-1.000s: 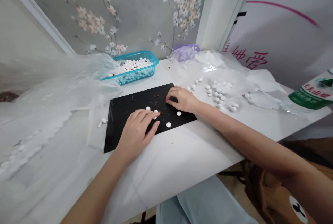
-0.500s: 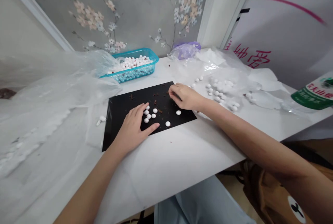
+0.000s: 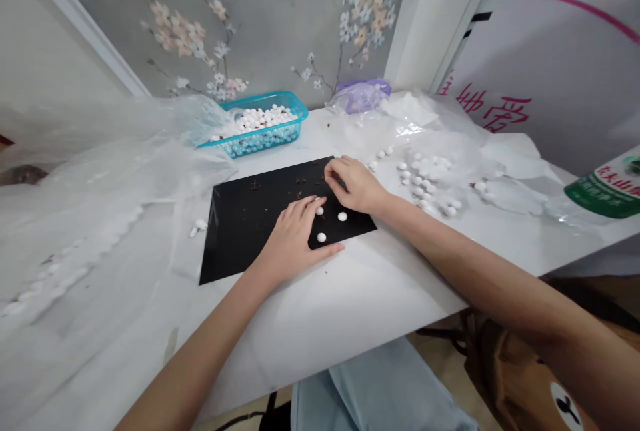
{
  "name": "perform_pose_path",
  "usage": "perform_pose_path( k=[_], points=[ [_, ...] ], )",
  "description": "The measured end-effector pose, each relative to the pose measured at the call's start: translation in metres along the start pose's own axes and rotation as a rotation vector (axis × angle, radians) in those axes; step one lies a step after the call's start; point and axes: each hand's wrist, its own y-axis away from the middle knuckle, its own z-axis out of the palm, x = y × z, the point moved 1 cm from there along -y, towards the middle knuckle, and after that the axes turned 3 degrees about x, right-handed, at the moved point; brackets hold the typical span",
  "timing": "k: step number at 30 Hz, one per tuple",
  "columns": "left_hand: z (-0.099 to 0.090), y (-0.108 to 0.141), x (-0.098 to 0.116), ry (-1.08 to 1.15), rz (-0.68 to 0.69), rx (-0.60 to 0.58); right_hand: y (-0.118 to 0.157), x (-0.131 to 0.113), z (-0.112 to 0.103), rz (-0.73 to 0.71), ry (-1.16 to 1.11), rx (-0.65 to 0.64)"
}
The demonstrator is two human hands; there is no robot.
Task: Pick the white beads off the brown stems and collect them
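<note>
Where the hands work: one black board (image 3: 235, 234) on one white table (image 3: 320, 324), before a grey flowered panel (image 3: 270, 17).
Left hand (image 3: 295, 241): one; fingers extended, thumb spread, fingertips over the board at partly covered pieces.
Right hand (image 3: 353, 184): one; fingers curled above the board's right part; whether they grip anything cannot be told.
White pieces (image 3: 343, 216): on the board, two in full view between the hands and near edge, at least one more by the left fingertips.
Basket (image 3: 302, 116): one, blue, behind the board, filled with uncountable pieces.
Bottle (image 3: 605, 187): one, far right.
</note>
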Motion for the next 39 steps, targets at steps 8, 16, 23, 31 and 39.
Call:
perform_pose_path(
  k=[8, 16, 23, 31, 39],
  points=[
    [0.008, -0.032, 0.015, -0.133, 0.2, -0.026, -0.001, 0.007, -0.005, 0.064, 0.025, 0.078],
    [0.007, -0.043, 0.012, -0.093, 0.133, 0.001, -0.003, 0.011, -0.007, 0.093, 0.037, 0.068],
    [0.005, -0.036, 0.019, -0.316, 0.232, 0.048, -0.003, 0.013, -0.007, 0.074, 0.043, 0.084],
    [0.009, -0.032, 0.022, -0.443, 0.269, -0.021, -0.002, 0.013, -0.005, 0.058, -0.009, 0.128],
    [-0.011, -0.029, 0.006, 0.014, -0.086, 0.161, 0.0, 0.017, 0.002, 0.051, -0.04, 0.193]
  ],
)
